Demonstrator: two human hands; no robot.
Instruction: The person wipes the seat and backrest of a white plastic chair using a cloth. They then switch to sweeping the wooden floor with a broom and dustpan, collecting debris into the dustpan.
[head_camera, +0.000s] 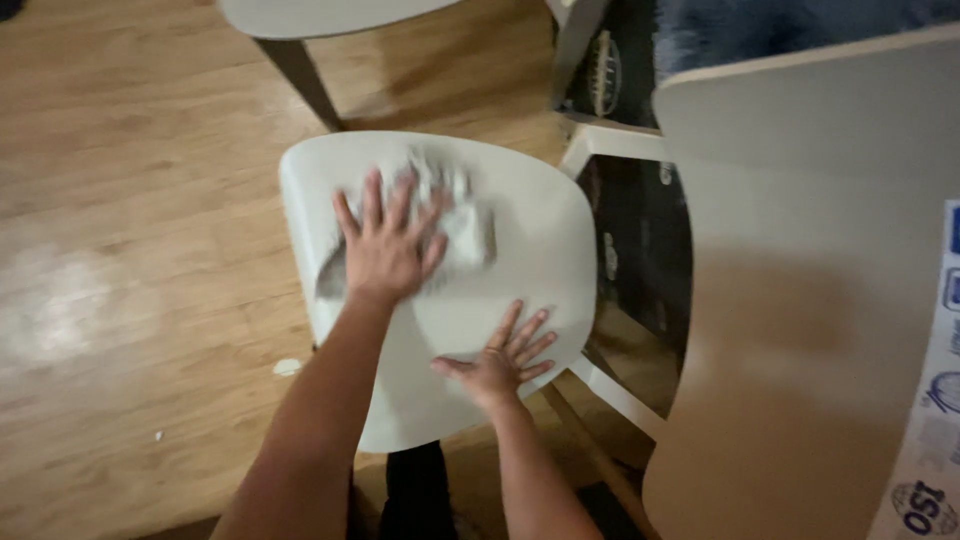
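Note:
A pale grey chair seat (540, 250) lies below me over a wooden floor. My left hand (388, 240) presses flat on a crumpled white cloth (462, 222) at the far part of the seat, fingers spread. My right hand (505, 357) rests flat on the near right part of the seat, fingers apart, holding nothing.
A beige table top (800, 280) stands at the right, with a printed white package (930, 430) at its right edge. Another chair seat (300, 15) and its leg are at the top. The white chair frame (610, 140) shows behind the seat. A small white scrap (287, 366) lies on the floor.

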